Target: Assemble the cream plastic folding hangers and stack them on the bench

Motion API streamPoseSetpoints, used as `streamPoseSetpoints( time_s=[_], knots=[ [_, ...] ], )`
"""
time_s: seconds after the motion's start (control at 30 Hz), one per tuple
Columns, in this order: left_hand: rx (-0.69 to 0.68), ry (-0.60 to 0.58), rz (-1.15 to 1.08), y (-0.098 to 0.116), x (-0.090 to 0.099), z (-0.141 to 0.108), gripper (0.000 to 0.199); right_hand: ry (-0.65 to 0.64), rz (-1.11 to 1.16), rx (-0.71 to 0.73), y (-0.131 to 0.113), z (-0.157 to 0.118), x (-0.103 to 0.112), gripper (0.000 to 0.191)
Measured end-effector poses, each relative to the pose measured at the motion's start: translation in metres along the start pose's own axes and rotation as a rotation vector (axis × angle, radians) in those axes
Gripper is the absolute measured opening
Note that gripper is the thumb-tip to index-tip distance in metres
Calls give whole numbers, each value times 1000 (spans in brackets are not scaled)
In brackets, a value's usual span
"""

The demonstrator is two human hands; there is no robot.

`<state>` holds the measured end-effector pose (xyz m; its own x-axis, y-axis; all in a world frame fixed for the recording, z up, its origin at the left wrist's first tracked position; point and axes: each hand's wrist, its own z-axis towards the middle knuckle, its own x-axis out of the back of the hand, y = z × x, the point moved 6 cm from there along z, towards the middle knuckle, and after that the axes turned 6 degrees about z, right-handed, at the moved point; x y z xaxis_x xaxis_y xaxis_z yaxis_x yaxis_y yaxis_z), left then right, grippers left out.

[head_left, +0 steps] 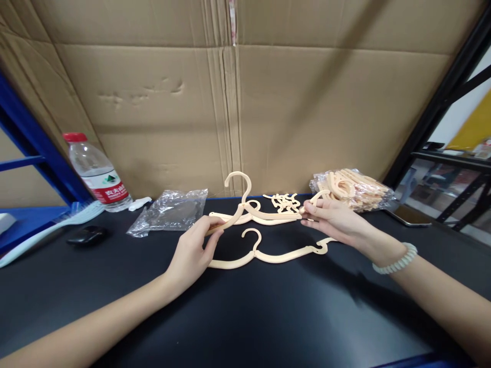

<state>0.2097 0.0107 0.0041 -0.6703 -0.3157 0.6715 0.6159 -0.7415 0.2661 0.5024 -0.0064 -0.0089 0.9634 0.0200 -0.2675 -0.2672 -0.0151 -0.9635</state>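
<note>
A beige plastic clothes hanger point(264, 212) is raised above the table, its hook pointing up. My left hand point(194, 250) is closed around its left arm, hiding that end. At its right end, my right hand point(333, 220) pinches a small curved hook piece point(320, 194) between thumb and fingers; whether the piece is joined to the hanger I cannot tell. Below, a second hanger point(284, 257) lies flat, with a similar curved piece point(321, 246) at its right end. Another hanger point(233, 220) lies behind the held one, partly covered by it.
Several small beige hook pieces point(286, 203) lie in a pile at the back. To their right is a clear bag of hanger parts point(353, 189) beside a phone point(408, 216). On the left are an empty clear bag point(169, 210), a water bottle point(97, 174) and a black mouse point(87, 235).
</note>
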Motion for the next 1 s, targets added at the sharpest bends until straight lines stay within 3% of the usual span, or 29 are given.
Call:
streamPoseSetpoints(
  time_s=[0.2,0.6,1.0],
  knots=[
    [-4,-6,-6,2,0,-1,10,-69,103,-193,6,-4,-6,17],
    [-40,7,12,4,1,0,11,-78,93,-235,11,-3,-7,14],
    [-38,-6,3,4,1,-1,11,23,-4,17,6,-3,-11,25]
  ],
)
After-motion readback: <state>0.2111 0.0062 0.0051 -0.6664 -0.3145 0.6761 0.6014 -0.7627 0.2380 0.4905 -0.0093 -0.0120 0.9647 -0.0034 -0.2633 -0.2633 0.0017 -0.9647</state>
